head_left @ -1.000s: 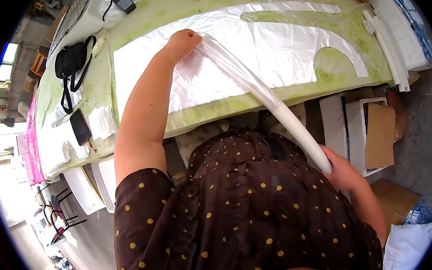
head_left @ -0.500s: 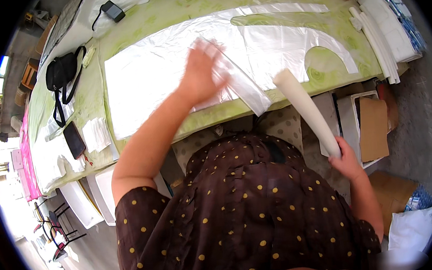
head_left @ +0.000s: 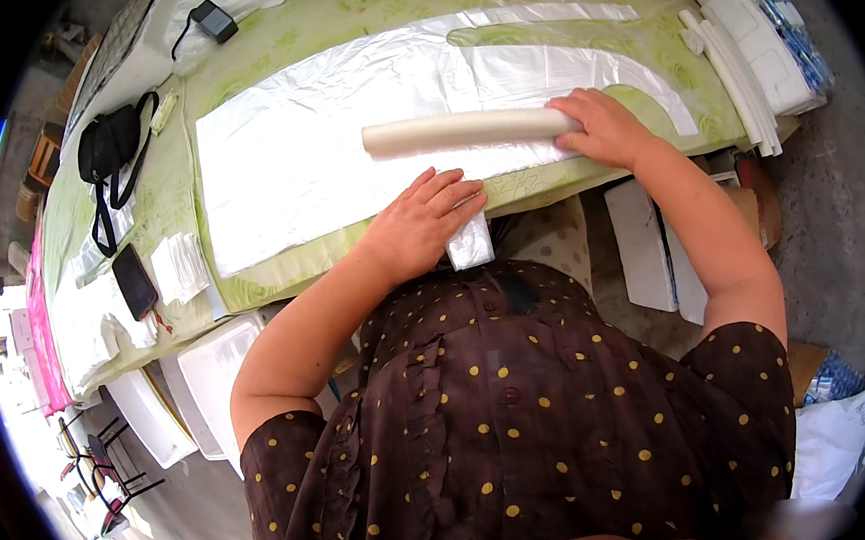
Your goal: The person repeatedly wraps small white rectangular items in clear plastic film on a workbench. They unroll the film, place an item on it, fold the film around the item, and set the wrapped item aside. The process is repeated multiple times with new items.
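Note:
My right hand point(head_left: 605, 127) is closed round the right end of a pale cream tube point(head_left: 463, 130), which lies crosswise over the thin white plastic sheets point(head_left: 289, 160) on the table. These sheets have long curved cut-outs toward the right, like apron or bag shapes. At the table's front edge, my left hand point(head_left: 426, 220) rests palm down with its fingers stretched out and close together. Beneath its fingertips a folded strip of white plastic point(head_left: 470, 244) reaches past the edge toward my body; how much lies under the hand is hidden.
A black pouch point(head_left: 108, 142), a phone point(head_left: 134, 282) and a stack of folded white plastic point(head_left: 181, 268) lie on the left. White rolls point(head_left: 730, 79) lie along the right side. A small grey device point(head_left: 214, 20) sits at the back left. White bins point(head_left: 223, 360) stand below the table.
The tube has swung from beside the table to lie across the sheets, with my right hand moving up and forward. My left hand has come down and nearer, and the folded strip has shifted toward me.

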Motion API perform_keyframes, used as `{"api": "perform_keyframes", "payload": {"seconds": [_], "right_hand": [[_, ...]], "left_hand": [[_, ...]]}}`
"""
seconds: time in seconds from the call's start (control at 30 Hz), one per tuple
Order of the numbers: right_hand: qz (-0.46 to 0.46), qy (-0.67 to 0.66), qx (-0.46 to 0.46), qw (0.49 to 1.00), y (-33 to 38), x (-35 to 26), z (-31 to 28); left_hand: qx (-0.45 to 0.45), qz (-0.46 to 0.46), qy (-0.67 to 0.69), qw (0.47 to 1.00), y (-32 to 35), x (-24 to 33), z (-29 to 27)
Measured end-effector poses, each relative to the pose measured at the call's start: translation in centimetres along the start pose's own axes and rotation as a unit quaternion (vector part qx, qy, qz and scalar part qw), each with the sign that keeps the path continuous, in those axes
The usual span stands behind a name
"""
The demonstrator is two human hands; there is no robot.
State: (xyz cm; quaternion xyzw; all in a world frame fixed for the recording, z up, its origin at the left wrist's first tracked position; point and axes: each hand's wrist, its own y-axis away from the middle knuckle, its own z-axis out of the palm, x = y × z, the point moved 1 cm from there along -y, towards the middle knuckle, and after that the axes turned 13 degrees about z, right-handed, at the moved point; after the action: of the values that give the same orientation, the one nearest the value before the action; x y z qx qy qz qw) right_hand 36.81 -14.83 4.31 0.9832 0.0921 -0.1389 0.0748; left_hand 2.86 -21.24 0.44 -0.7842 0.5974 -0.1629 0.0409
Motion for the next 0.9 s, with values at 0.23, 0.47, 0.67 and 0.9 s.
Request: {"api": "perform_keyframes", "payload": {"seconds": [0.23, 0.47, 0.67, 0.9], "right_hand": [[0.106, 0.076, 0.094, 0.987, -5.5, 2.1, 0.2], [-0.226, -0.066, 0.174, 0.956, 1.2, -6.1, 3.7], [-0.070, -0.272, -0.009, 0.960, 0.9, -11.5, 6.5], [0.091, -0.289, -0.078, 0.950, -2.4, -12.4, 6.6]], "left_hand": [[-0.022, -0.019, 0.020, 0.999, -0.1, -0.1, -0.4], [0.094, -0.102, 0.200, 0.970, -0.1, 1.0, -2.5], [0.153, -0.227, 0.358, 0.893, 0.2, -1.9, -1.9], [0.145, -0.434, 0.277, 0.845, 0.0, -2.3, -2.3]]}}
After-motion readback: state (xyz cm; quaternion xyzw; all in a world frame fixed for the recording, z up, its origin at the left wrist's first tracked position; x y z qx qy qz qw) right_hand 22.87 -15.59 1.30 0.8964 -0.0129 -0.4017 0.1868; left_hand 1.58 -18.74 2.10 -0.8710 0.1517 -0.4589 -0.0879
